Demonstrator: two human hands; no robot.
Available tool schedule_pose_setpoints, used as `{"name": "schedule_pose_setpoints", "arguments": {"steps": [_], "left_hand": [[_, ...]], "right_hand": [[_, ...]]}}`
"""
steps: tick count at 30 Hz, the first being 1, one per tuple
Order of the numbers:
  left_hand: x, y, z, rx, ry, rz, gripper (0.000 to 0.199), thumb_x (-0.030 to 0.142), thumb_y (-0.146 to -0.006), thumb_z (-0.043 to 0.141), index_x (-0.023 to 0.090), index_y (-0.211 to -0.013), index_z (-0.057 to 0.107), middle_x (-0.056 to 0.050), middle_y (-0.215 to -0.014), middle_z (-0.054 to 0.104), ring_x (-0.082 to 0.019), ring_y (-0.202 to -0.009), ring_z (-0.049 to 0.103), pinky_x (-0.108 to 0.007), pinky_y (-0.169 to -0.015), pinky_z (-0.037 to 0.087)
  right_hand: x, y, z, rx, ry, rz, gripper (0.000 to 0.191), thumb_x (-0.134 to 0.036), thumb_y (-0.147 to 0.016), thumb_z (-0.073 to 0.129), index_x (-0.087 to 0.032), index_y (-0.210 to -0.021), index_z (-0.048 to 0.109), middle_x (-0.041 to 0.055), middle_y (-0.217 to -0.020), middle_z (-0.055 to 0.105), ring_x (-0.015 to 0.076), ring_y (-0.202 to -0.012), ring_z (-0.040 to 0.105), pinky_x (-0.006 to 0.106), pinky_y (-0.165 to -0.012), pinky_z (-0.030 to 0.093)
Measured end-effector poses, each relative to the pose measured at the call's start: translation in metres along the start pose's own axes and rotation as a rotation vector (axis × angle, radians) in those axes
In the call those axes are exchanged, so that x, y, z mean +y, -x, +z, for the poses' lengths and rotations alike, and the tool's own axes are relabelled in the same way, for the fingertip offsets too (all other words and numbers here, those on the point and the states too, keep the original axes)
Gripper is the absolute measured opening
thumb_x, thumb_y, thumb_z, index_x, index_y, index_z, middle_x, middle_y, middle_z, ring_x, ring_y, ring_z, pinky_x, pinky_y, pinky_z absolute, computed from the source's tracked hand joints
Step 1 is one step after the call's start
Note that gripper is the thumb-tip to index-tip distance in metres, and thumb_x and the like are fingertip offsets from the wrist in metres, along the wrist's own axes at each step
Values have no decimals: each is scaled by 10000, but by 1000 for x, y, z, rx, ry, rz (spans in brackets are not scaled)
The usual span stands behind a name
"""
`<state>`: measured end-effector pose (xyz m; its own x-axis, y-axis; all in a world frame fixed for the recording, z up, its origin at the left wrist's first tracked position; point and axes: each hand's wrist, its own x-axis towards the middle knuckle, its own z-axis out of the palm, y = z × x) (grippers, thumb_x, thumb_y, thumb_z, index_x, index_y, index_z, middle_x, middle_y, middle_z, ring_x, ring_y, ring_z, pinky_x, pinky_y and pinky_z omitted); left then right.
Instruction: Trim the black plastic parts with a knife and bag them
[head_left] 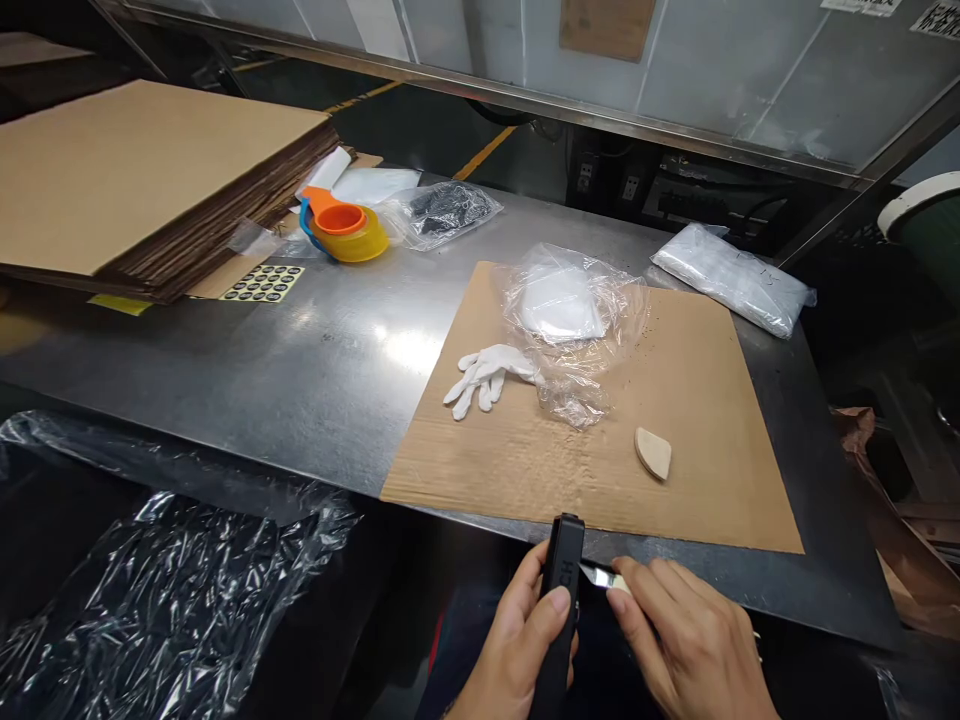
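Note:
My left hand (510, 635) is wrapped around a long black bar-shaped part (564, 560) with light lettering on its side, held upright at the table's front edge. In my right hand (690, 630), thumb and fingers pinch a small knife (602, 577). Its blade points left and its tip meets or nearly meets the side of the black part; exact contact is hard to see. Beyond my hands, a cardboard sheet (480, 470) carries a beige wedge-shaped pad (653, 454), a white glove (491, 378) and a clear plastic bag (562, 300) with white sheets inside.
Stacked cardboard (150, 180) fills the metal table's (337, 370) left end. Near it are a tape dispenser (341, 220), a sticker sheet (264, 284) and a bag with dark contents (450, 208). A white plastic-wrapped pack (731, 278) lies back right. Black plastic sheeting (172, 600) covers something front left.

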<state>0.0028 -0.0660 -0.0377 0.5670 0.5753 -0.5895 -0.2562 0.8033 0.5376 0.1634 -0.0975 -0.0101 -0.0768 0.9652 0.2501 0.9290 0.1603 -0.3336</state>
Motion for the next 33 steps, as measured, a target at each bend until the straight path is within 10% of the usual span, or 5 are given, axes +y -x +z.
{"name": "schedule_pose_setpoints", "arguments": {"steps": [33], "left_hand": [[0, 1, -1, 13, 31, -59, 567, 489, -745, 612, 239, -1217, 424, 16, -710, 460, -51, -477, 344, -170, -422, 278]], "right_hand": [[3, 3, -2, -41, 76, -35, 303, -283, -949, 354, -173, -928, 635, 9, -618, 573, 120, -540, 546, 239, -510, 342]]}}
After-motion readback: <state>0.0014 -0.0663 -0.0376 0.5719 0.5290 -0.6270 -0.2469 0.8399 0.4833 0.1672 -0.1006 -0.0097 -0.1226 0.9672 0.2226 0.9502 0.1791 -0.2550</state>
